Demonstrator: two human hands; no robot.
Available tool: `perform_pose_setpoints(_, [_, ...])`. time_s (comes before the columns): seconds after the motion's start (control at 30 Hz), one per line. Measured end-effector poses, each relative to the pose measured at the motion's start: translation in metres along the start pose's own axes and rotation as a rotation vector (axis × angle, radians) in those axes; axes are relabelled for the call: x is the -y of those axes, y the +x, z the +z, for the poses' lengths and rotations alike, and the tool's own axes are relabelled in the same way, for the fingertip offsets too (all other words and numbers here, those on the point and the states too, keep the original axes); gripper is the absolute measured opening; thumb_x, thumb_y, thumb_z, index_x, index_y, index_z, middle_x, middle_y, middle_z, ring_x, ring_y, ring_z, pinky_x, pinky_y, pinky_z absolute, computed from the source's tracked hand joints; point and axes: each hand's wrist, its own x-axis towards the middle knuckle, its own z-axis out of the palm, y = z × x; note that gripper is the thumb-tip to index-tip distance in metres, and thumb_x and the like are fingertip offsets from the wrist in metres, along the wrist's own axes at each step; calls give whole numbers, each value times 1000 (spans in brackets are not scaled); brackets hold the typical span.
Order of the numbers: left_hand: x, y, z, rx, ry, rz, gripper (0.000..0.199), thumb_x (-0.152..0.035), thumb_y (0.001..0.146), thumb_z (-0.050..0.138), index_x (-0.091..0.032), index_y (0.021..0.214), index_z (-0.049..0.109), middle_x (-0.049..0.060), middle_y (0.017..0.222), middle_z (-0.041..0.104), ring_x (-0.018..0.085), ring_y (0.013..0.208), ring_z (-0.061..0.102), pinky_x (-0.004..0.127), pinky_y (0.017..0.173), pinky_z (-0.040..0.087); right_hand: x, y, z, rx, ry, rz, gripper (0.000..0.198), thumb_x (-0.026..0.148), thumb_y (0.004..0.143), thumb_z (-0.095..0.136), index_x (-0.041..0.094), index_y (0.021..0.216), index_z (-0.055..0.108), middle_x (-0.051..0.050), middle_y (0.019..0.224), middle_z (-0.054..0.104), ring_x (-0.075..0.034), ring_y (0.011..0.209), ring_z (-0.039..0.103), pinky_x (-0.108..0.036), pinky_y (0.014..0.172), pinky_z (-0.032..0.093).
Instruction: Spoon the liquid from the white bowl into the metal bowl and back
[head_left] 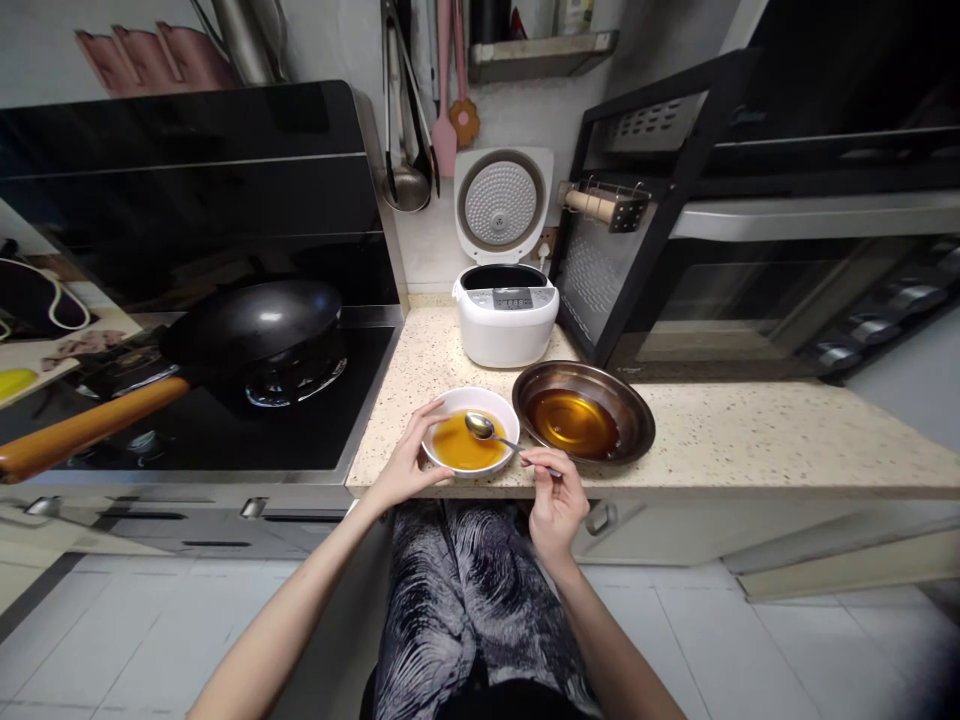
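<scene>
A white bowl (513, 418) of orange-yellow liquid (459, 448) stands near the counter's front edge. My left hand (409, 465) steadies it from the left, fingers along the rim and thumb at the near side. In my right hand (559, 500) is the handle of a metal spoon (480, 427), pinched between thumb and fingers. The spoon's head is over the bowl, at the liquid; whether it dips in I cannot tell. Just right of the bowl sits a steel basin (639, 420) with amber liquid in it.
Behind the bowl is a white rice cooker (504, 335) with its lid raised. A black oven (720, 300) borders the counter at the right. To the left, a wok (255, 325) rests on the stove, its wooden handle pointing toward me. Utensils (409, 185) hang on the wall.
</scene>
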Motion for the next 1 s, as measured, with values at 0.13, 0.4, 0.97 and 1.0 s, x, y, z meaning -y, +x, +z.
perform_pose_setpoints(0.13, [0, 0, 0, -2, 3, 7, 76, -70, 84, 73, -25, 142, 53, 19, 162, 40, 40, 153, 38, 65, 124, 34, 6, 9, -3, -47, -20, -18, 13, 22, 102, 57, 22, 93, 66, -4, 87, 73, -18, 83, 70, -34, 79, 58])
perform_pose_setpoints(0.4, [-1, 0, -1, 11, 6, 9, 77, -71, 85, 72, -27, 145, 51, 19, 164, 38, 40, 154, 37, 65, 124, 33, 8, 27, -17, -170, -48, -29, 10, 24, 102, 59, 22, 95, 66, -5, 90, 72, -19, 84, 69, -36, 79, 59])
perform_pose_setpoints(0.97, [-2, 0, -1, 11, 2, 7, 78, -73, 85, 70, -25, 144, 53, 21, 163, 39, 42, 154, 36, 67, 124, 32, -14, 28, -48, 83, -339, -436, 24, 10, 97, 59, 24, 111, 73, -7, 93, 79, -22, 88, 76, -40, 76, 64])
perform_pose_setpoints(1.0, [-3, 0, -1, 9, 2, 2, 78, -73, 85, 70, -25, 144, 53, 21, 163, 39, 42, 154, 36, 67, 124, 32, -17, 28, -50, 120, -347, -471, 27, 9, 97, 59, 24, 114, 73, -7, 94, 79, -23, 89, 76, -40, 76, 64])
